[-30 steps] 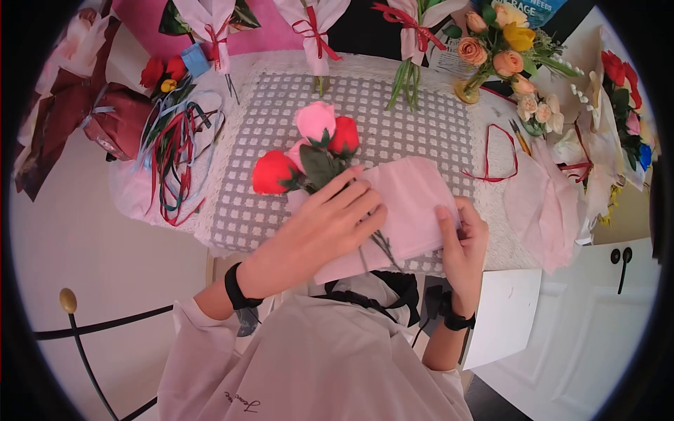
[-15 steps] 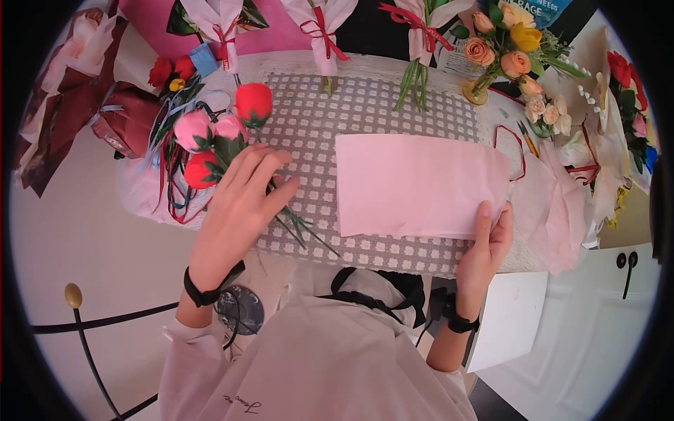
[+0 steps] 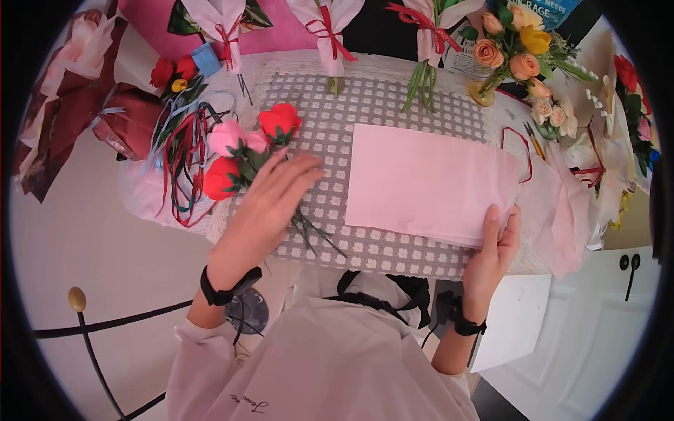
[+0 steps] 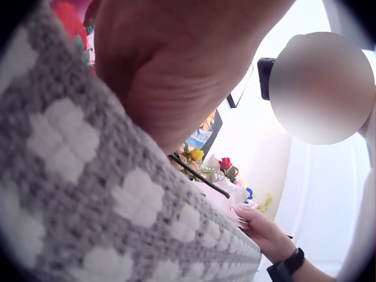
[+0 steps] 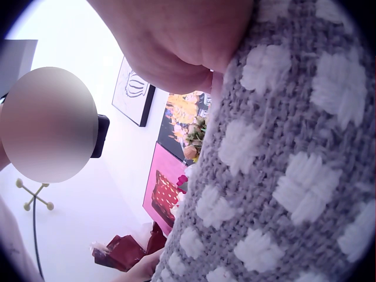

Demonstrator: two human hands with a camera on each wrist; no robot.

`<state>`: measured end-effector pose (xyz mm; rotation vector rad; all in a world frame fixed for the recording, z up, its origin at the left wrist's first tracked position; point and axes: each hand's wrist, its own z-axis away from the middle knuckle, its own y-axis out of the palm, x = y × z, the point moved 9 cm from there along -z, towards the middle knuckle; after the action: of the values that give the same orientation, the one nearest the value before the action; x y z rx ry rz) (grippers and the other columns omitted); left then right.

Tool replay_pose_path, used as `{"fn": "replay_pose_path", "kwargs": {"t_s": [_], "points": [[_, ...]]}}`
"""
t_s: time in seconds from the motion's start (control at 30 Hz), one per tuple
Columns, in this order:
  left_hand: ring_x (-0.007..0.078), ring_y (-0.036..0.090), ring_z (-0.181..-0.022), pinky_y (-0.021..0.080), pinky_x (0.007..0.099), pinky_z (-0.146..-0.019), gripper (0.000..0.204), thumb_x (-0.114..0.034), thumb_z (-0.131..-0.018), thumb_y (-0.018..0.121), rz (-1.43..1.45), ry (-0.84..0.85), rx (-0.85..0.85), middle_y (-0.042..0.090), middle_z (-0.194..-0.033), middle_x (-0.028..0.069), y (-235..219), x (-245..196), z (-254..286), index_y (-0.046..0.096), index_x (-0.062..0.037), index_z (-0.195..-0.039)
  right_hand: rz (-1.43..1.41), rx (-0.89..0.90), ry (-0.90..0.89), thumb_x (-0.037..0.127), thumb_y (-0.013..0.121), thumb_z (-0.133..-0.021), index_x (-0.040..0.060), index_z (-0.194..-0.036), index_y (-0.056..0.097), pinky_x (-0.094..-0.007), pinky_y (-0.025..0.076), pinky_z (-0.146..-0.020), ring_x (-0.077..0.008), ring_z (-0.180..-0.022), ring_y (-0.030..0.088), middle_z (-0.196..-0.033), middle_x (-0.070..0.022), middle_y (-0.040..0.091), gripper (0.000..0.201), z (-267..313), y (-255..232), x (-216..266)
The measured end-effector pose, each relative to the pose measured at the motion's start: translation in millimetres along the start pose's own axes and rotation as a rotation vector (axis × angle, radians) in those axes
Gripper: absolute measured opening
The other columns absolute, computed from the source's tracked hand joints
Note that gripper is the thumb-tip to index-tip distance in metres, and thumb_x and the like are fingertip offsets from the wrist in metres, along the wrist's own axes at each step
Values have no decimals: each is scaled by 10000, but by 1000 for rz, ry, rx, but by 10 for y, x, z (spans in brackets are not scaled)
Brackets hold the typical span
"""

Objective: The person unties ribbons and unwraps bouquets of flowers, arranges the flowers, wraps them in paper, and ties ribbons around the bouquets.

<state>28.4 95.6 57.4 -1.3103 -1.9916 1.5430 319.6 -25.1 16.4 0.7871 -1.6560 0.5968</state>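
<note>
Red and pink artificial roses [image 3: 223, 177] lie on the left part of the checked cloth, their dark green stems [image 3: 309, 230] pointing toward the person. Over the stems is my left hand [image 3: 263, 210], its fingers fairly straight and slightly blurred, hiding part of the bunch. A stem [image 4: 202, 176] sticks out past that hand in the left wrist view. To the right, a folded sheet of pink wrapping paper [image 3: 428, 182] lies spread out. My right hand [image 3: 490, 263] pinches its lower right corner, thumb on top and fingers underneath.
Tangled ribbons [image 3: 184, 165] lie left of the roses. Wrapped bouquets with red bows [image 3: 328, 38] line the back edge, beside a vase of peach roses [image 3: 523, 67]. On the right are a red ribbon loop [image 3: 516, 151], a pencil [image 3: 537, 144] and crumpled pink paper [image 3: 562, 210].
The roses went from on top of the pink paper to the left side of the cloth, then shifted slightly right. The paper now lies flatter; my right hand stays at its corner.
</note>
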Motion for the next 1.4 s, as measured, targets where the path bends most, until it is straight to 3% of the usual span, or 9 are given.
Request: {"fn": "replay_pose_path", "kwargs": {"t_s": [0.27, 0.43, 0.5, 0.6, 0.67, 0.87, 1.0, 1.17, 1.4], "points": [[341, 580, -1323, 386, 518, -1205, 507, 114, -789, 531, -154, 133, 23, 659, -1332, 144, -37, -110, -133, 617, 29, -1282, 8, -39, -44, 197, 558, -1107, 12, -1112, 581, -203, 401, -874, -42, -909, 505, -990, 9, 631, 186, -20, -1, 50], [334, 545, -1368, 386, 512, -1213, 488, 135, -751, 556, -136, 108, 43, 612, -1392, 152, 88, -146, -65, 657, 26, -1216, -6, -45, -41, 199, 557, -1107, 13, -1120, 579, -206, 398, -890, -44, -929, 507, -1016, 5, 628, 189, -14, -41, 11], [336, 528, -1386, 384, 510, -1218, 494, 147, -731, 568, -77, 64, 56, 593, -1412, 154, 96, -137, -59, 670, 18, -1197, -38, -57, -21, 176, 562, -1100, 13, -1213, 597, -242, 410, -995, -73, -1048, 557, -1150, -20, 667, 201, -10, -67, -22], [348, 517, -1384, 401, 499, -1195, 549, 166, -682, 602, -75, 50, 40, 569, -1435, 147, -44, -166, -81, 688, -20, -1192, 1, -42, -40, 176, 567, -1099, -2, -1247, 590, -250, 415, -1013, -84, -1074, 568, -1191, -39, 671, 232, -18, -80, -38], [341, 577, -1236, 479, 479, -1054, 573, 143, -648, 657, -145, 43, -9, 598, -1368, 119, -152, -156, -82, 704, -50, -1186, -7, -46, -37, 174, 571, -1097, -9, -1258, 586, -251, 416, -1014, -87, -1074, 570, -1197, -43, 670, 245, -18, -81, -41], [279, 570, -844, 489, 423, -757, 489, 89, -677, 735, -145, 47, -13, 630, -1144, 73, -181, -90, 58, 725, -38, -1149, -16, -112, -38, 183, 559, -1102, 15, -1144, 575, -223, 384, -953, -69, -990, 506, -1064, -10, 619, 175, -11, -45, 28], [282, 617, -820, 516, 411, -739, 454, 92, -728, 728, -108, -23, 32, 643, -1079, 86, -128, -40, 153, 721, -34, -1164, -2, -80, -43, 179, 559, -1102, 14, -1143, 572, -226, 379, -965, -71, -1003, 504, -1073, -13, 616, 171, -16, -24, 42], [301, 694, -839, 551, 407, -670, 392, 98, -771, 714, -55, -23, -85, 662, -1022, 101, -168, -18, 220, 712, -19, -1145, -1, -76, -34, 178, 557, -1102, 15, -1139, 571, -224, 378, -961, -72, -996, 505, -1066, -12, 613, 168, -9, -21, 29], [272, 674, -778, 538, 388, -622, 318, 121, -748, 712, -74, 19, -164, 642, -967, 98, -178, 18, 205, 710, -14, -1035, 18, -54, -61, 183, 557, -1104, 16, -1136, 572, -216, 377, -947, -65, -983, 496, -1055, -11, 616, 171, -14, -9, 48]]}}
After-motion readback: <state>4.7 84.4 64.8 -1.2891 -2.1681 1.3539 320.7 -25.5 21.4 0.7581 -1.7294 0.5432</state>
